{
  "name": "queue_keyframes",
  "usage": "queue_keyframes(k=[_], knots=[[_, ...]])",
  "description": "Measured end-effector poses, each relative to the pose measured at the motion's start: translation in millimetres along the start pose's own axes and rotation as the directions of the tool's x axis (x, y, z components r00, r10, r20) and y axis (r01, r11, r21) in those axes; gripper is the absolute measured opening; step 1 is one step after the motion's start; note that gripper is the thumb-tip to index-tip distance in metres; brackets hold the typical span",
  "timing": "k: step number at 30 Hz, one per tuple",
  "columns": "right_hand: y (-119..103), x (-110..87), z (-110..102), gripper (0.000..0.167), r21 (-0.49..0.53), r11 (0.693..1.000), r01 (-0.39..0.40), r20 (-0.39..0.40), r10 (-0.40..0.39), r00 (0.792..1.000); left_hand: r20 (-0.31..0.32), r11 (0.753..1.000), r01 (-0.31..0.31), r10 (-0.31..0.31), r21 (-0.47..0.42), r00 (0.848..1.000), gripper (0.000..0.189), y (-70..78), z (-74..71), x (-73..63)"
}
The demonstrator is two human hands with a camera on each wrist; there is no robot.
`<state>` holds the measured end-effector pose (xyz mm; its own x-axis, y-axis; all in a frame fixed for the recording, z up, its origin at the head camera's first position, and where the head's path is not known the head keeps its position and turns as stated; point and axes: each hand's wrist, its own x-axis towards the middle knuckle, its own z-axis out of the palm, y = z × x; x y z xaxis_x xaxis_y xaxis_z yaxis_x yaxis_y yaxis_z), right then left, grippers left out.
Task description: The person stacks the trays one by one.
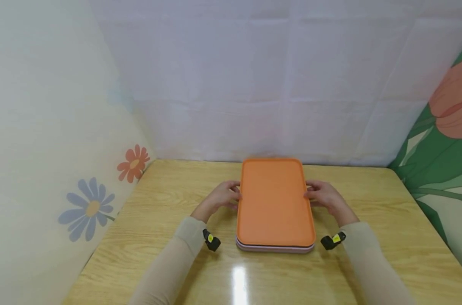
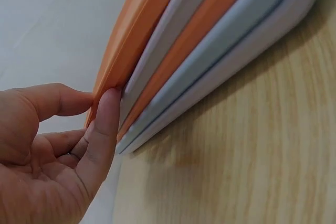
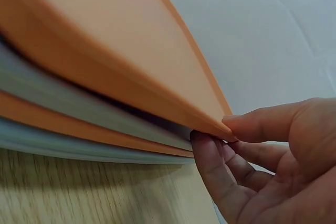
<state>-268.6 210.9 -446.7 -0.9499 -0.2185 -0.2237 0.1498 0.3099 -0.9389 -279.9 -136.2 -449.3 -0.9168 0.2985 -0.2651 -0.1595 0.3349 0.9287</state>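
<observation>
An orange rectangular tray with a low raised rim tops a stack of several trays. Below it, the left wrist view shows the edges of a grey tray, another orange tray and paler ones lower down. My left hand pinches the top tray's left rim between thumb and fingers. On the opposite side my right hand grips the right rim, thumb above and fingers beneath. A narrow dark gap separates the top tray from the tray under it in the right wrist view.
The stack stands on a light wood-grain table. Behind the table hangs a white cloth. A wall with painted flowers borders the left side, and a large floral print borders the right.
</observation>
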Motion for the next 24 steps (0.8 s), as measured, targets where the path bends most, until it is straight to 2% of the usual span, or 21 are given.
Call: queue_keyframes(k=[11,24], knots=[[5.2,0.3,7.0,0.060,-0.052,0.998,-0.031,-0.031,0.030,0.999,-0.029,0.998,0.031,-0.030,0.058,0.999,0.060,-3.7,1.1,-0.2],[10.4,5.2,10.0,0.061,-0.090,0.994,-0.062,-0.042,0.058,0.997,-0.018,0.998,0.044,-0.043,0.040,0.999,0.062,-6.7,-1.0,-2.4]])
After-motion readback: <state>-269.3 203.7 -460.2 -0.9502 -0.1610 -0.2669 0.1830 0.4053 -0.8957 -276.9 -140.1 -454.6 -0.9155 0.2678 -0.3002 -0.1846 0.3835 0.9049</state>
